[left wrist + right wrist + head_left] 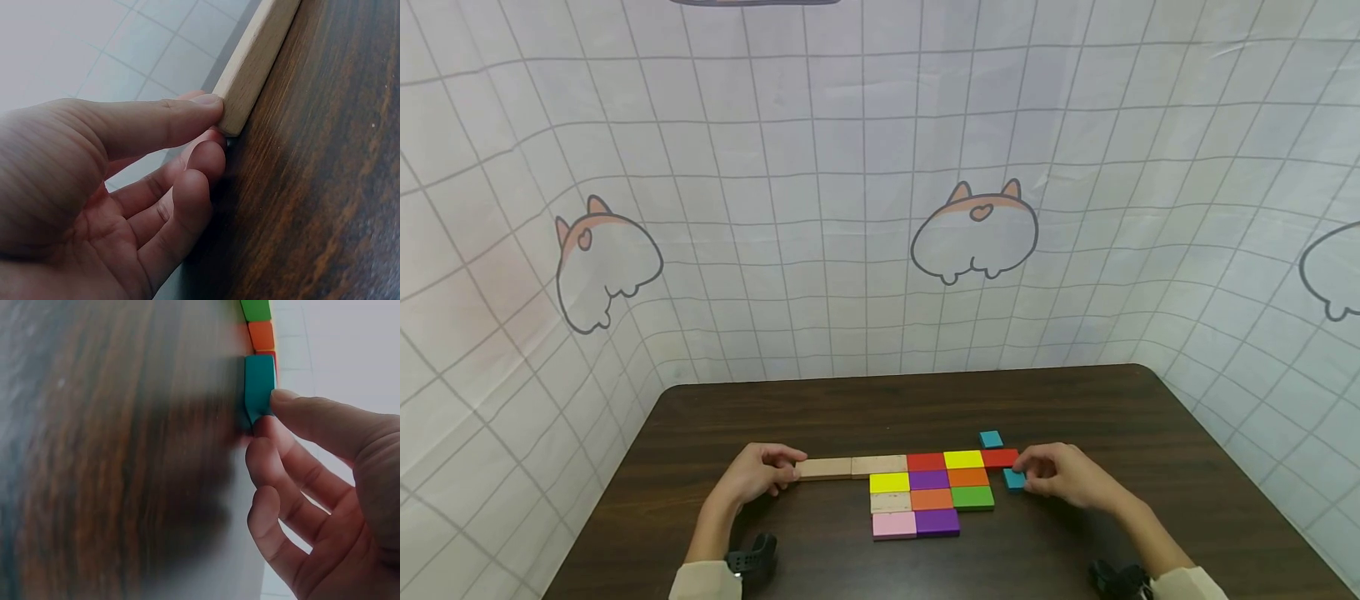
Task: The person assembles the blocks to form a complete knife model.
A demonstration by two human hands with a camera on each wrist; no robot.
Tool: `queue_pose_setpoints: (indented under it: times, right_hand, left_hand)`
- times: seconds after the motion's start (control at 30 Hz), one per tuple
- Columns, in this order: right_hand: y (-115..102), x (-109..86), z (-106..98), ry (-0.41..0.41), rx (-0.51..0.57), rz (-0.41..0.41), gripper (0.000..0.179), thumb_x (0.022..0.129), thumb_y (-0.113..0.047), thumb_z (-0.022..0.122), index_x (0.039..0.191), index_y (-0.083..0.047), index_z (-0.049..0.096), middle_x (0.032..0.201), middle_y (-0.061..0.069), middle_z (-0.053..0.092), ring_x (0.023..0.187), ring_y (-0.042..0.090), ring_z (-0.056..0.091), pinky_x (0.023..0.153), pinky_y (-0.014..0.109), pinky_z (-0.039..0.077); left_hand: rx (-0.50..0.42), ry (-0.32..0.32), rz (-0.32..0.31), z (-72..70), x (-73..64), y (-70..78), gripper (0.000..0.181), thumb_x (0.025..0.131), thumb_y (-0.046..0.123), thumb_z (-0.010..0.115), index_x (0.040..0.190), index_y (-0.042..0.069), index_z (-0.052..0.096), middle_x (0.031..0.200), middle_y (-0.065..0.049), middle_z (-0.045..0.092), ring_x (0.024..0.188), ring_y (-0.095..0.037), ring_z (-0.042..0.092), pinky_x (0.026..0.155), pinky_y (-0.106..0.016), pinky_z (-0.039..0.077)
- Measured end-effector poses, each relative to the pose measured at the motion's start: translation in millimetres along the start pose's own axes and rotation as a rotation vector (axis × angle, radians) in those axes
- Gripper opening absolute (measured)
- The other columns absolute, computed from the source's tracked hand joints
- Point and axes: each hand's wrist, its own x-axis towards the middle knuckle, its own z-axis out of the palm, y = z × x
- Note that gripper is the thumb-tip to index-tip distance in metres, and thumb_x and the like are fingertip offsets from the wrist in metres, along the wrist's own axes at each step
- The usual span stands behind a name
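A row of flat blocks lies across the dark table. At its left end my left hand (758, 473) pinches the end of a plain wooden block (824, 469), thumb tip at the block's corner in the left wrist view. A second wooden block (880, 465) adjoins it, then a red block (926, 462), a yellow block (963, 459) and another red block (1001, 458). My right hand (1062, 475) holds a teal block (259, 381) between thumb and fingertips, just below the right red block. Another teal block (991, 439) lies above the row.
Below the row several coloured blocks sit edge to edge, among them a purple block (937, 522), a pink block (894, 526) and a green block (973, 498). Behind the table (820, 417) hangs a white gridded curtain (820, 250) with cartoon animals, closing in the back and sides.
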Motion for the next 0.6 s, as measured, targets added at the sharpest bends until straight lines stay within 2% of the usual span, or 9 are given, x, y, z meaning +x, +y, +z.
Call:
queue_pose_setpoints:
  times: [0.23,0.6]
  right_hand:
    - [-5,6.1,5,0.023,-0.037,-0.029,0.017,0.092,-0.015,0.076,0.108,-0.010,0.073,0.084,-0.007,0.065,0.070,0.002,0.052,0.063,0.022,0.048]
    - [-12,13.3,12,0.029,-0.059,-0.011,0.016,0.092,-0.016,0.077,0.107,-0.012,0.074,0.082,-0.007,0.062,0.067,0.003,0.049,0.062,0.022,0.046]
  left_hand:
    - [-0.009,-0.001,-0.009,0.1,-1.6,1.4,0.024,0.091,0.007,0.075,0.114,0.004,0.077,0.080,-0.003,0.067,0.071,-0.019,0.061,0.062,-0.031,0.052]
    - [-0.010,-0.001,-0.003,0.1,-1.1,1.8,0.023,0.092,0.005,0.074,0.114,0.004,0.076,0.080,-0.003,0.068,0.071,-0.019,0.061,0.064,-0.032,0.052]
